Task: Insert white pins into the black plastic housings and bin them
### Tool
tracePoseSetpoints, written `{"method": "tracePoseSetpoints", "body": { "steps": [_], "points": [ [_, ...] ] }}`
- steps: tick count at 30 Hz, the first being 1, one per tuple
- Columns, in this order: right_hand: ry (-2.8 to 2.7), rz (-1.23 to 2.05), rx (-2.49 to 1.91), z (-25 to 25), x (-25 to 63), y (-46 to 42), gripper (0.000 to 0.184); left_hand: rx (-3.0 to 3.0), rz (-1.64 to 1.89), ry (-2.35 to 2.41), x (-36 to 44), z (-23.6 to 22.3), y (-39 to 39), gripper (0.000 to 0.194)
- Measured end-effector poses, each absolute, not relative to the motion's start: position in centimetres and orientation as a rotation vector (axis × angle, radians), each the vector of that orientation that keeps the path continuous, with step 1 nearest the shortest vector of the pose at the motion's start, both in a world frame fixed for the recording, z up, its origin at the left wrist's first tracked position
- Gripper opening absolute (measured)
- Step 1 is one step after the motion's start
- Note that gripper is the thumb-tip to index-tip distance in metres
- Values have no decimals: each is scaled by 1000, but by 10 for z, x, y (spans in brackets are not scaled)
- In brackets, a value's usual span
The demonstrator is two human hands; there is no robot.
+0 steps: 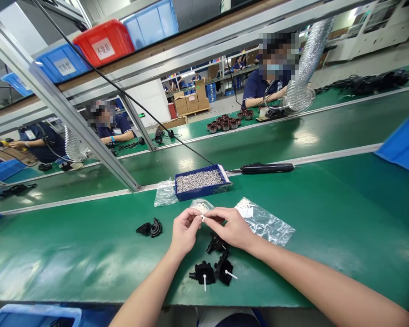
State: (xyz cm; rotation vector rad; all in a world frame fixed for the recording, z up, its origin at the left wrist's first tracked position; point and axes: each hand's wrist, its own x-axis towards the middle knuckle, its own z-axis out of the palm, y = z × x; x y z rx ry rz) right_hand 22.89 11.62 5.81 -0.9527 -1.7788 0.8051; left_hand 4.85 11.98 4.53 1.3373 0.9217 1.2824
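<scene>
My left hand (186,229) and my right hand (230,226) meet over the bench, thumb and fingertips of each closed on a small white part (202,218). Its exact shape is mostly hidden by the fingers. Just behind the fingertips lies a clear bag of small white pieces (202,205). Below the hands sit black plastic housings: one (204,273) with a white pin pointing toward me, another (225,269) with a slanted white pin, and a third (216,244) partly under my right hand. Black housing pieces (150,228) rest to the left.
A blue box of metal screws (199,181) stands behind the hands, beside a black electric screwdriver (267,168). A clear bag with white pins (264,222) lies right. A metal post (88,118) rises at left; a blue bin (404,143) is at right. Co-workers sit across the line.
</scene>
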Motion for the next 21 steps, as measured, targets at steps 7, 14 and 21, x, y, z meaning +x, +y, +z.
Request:
{"method": "tracePoseSetpoints", "body": {
  "steps": [7,14,21],
  "points": [
    [-1477,1134,-970,48,232,130,26,1977,1083,1396,-22,72,127,32],
    [-1435,1141,-1014,47,231,133,28,1820,543,2021,-76,69,137,25],
    [-1617,807,-962,62,229,122,19,1698,913,1612,-26,64,141,13]
  ]
}}
